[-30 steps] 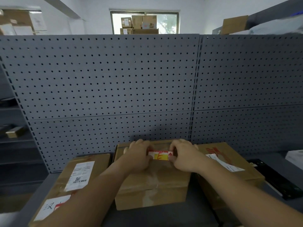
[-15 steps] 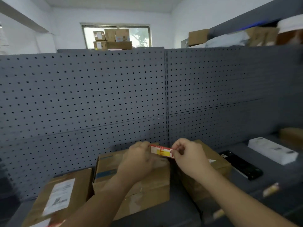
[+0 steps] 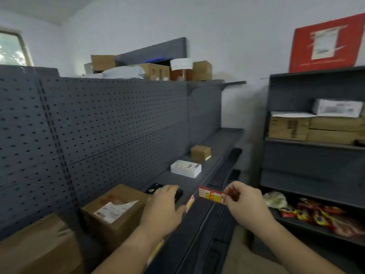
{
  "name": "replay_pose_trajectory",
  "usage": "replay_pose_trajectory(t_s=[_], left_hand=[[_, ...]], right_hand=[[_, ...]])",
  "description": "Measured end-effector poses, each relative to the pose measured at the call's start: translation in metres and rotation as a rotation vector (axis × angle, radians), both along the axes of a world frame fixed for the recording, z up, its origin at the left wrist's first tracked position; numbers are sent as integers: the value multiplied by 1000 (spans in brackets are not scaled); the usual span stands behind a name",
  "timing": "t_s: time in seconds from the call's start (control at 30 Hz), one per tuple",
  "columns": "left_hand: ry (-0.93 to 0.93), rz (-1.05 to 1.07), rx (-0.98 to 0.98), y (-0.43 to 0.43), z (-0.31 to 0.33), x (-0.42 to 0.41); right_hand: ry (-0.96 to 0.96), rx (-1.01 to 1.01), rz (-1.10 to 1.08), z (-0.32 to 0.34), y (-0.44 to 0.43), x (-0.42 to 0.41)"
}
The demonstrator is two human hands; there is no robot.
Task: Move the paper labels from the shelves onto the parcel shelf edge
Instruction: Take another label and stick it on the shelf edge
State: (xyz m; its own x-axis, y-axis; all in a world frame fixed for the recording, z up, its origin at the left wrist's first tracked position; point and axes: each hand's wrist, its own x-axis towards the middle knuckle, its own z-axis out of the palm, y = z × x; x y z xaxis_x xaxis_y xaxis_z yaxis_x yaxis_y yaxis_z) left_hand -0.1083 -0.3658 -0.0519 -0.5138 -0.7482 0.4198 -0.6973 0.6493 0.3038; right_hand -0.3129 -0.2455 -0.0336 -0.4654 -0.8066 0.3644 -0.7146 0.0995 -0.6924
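While it is pinched by one short end between the thumb and curled fingertips of the right hand (image 3: pixel 245 204), the paper label (image 3: pixel 211 197) may be entered thus.

Item: one small oblong paper strip.

Colour: red band along the top and at the left end, then a white patch. Below is a yellow field with a red mark like a letter, too blurred to read with certainty.

Position: in the air, just beside the parcel shelf edge (image 3: pixel 205 219) and apart from it. Its free end points toward the left hand (image 3: pixel 164 206).

Handling, by judgement: near weightless and thin, limp enough to droop or flutter if held by a corner. It would crease or tear easily and is not slippery. Best taken at an end, or at both ends, and kept flat so it can be laid along the rail and pressed down. Whether the back is sticky is not visible.

Left hand: palm down over the shelf front, fingers loosely bent, gripping nothing that I can see. Its fingertips are over a black device (image 3: pixel 178 194). Its thumb is close by a second label (image 3: pixel 190 202) of like colours at the edge; contact cannot be told.

Nearby: brown parcel (image 3: pixel 114 210), white box (image 3: pixel 185 168).
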Motion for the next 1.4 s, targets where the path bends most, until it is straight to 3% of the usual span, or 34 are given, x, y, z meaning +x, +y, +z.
replay_pose_trajectory(t_s=[0.3,0.67,1.1,1.4], left_hand=[[-63,-237,24,4,-16,-177],[-49,-263,68,-20,-38,-373],[-54,-146,72,-168,-64,-482],[-73,51,105,-276,-83,-486]], right_hand=[[-27,4,-225,-18,64,-145],[-15,27,-269,-24,46,-331],[-34,29,-129,-45,-129,-444],[-48,32,79,-54,-291,-471]])
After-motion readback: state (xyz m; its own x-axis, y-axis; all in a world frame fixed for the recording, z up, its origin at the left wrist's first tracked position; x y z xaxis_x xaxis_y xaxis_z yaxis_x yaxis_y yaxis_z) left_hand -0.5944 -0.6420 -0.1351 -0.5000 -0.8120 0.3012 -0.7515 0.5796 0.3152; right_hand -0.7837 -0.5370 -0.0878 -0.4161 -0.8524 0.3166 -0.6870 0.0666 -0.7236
